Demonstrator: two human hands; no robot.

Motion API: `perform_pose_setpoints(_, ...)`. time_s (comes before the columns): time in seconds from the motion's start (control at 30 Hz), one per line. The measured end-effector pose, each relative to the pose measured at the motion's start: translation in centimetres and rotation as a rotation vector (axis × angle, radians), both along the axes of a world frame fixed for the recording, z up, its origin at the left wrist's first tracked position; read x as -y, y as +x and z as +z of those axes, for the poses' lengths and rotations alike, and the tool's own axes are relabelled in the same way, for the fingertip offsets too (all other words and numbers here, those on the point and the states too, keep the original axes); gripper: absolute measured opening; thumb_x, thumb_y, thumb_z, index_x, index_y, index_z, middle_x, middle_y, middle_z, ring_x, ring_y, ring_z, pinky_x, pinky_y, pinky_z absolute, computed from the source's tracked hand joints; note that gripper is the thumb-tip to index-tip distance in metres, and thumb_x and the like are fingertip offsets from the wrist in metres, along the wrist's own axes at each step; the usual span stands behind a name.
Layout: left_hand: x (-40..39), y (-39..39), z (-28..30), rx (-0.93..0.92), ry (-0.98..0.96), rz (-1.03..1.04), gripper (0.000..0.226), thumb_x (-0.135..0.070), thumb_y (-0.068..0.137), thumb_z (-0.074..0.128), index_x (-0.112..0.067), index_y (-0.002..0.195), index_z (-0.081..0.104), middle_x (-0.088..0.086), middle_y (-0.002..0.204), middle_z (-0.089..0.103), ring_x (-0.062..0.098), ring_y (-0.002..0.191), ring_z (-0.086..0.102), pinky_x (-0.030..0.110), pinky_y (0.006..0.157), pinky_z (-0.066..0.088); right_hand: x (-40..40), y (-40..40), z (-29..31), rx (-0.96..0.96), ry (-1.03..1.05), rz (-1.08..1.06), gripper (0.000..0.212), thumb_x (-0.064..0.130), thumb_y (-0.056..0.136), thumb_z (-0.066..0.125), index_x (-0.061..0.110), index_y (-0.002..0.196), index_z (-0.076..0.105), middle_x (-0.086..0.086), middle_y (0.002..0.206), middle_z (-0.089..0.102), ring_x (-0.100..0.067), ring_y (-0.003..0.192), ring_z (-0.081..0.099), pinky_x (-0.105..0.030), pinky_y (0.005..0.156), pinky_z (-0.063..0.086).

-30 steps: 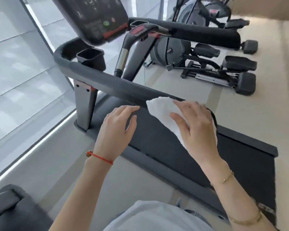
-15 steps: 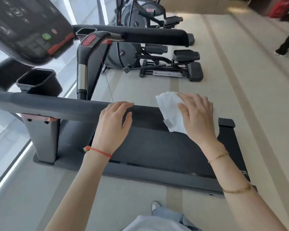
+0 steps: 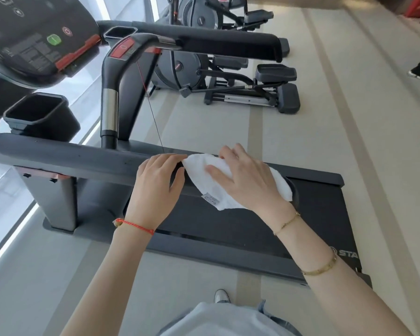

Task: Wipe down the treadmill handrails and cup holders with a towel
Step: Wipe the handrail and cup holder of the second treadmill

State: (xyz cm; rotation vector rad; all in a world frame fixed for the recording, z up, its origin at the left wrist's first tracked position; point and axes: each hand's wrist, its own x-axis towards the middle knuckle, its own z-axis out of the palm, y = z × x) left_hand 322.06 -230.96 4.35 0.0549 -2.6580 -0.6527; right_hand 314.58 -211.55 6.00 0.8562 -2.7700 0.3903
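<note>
Compared with half a second ago, the white cloth towel (image 3: pixel 230 183) has been drawn closer to the left hand (image 3: pixel 155 187), so that the gap seen then between the two hands is closed; the view has shifted little. The right hand (image 3: pixel 246 181) is spread flat on the towel, fingers straight, pressing it onto the near dark grey padded handrail (image 3: pixel 66 155). The left hand is curled over the same rail, its fingertips just touching the towel's edge at 9 o'clock of the cloth.

The rail's end lies under the towel at 3 o'clock, with open beige floor (image 3: pixel 349 132) beyond it. The black square cup holder (image 3: pixel 38 116) sits at 10 o'clock of the hands, well apart, under the black console (image 3: pixel 34 37).

A small grey label (image 3: pixel 210 198) is sewn on the towel, its print too small to read. The white letters "STA" (image 3: pixel 347 253) are seen on the treadmill deck, cut off at the arm.
</note>
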Motion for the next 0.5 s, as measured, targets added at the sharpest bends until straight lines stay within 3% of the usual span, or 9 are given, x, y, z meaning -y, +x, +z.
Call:
perform_pose_setpoints(0.2, 0.1, -0.2, 0.1, 0.0, -0.015, 0.008, 0.03, -0.02, 0.098, 0.05, -0.018, 0.125, 0.063, -0.003, 0.12, 0.067, 0.022, 0.117, 0.058, 0.044, 0.107, 0.04, -4.0, -1.2, 0.1, 0.055, -0.125, -0.148, 0.047, 0.058, 0.094, 0.043, 0.017, 0.07, 0.052, 0.0, 0.065, 0.054, -0.028, 0.062, 0.046, -0.032, 0.056, 0.031)
perform_pose_setpoints(0.33, 0.5, -0.4, 0.2, -0.007, -0.013, -0.003, 0.032, -0.021, 0.098, 0.046, -0.017, 0.125, 0.063, -0.003, 0.119, 0.067, 0.02, 0.114, 0.059, 0.04, 0.109, 0.038, -2.0, -0.8, -0.8, -0.104, 0.015, -0.145, 0.054, 0.059, 0.094, 0.03, 0.017, 0.067, 0.052, 0.002, 0.059, 0.054, -0.024, 0.056, 0.047, -0.03, 0.051, 0.026)
perform_pose_setpoints(0.5, 2.3, -0.3, 0.6, -0.035, -0.018, -0.016, 0.032, -0.019, 0.098, 0.048, -0.016, 0.126, 0.063, -0.002, 0.121, 0.066, 0.021, 0.117, 0.057, 0.04, 0.109, 0.038, 1.6, -0.5, -1.2, -0.175, 0.028, -0.123, 0.051, 0.061, 0.092, 0.03, 0.02, 0.066, 0.044, 0.004, 0.056, 0.046, -0.022, 0.052, 0.045, -0.027, 0.051, 0.022)
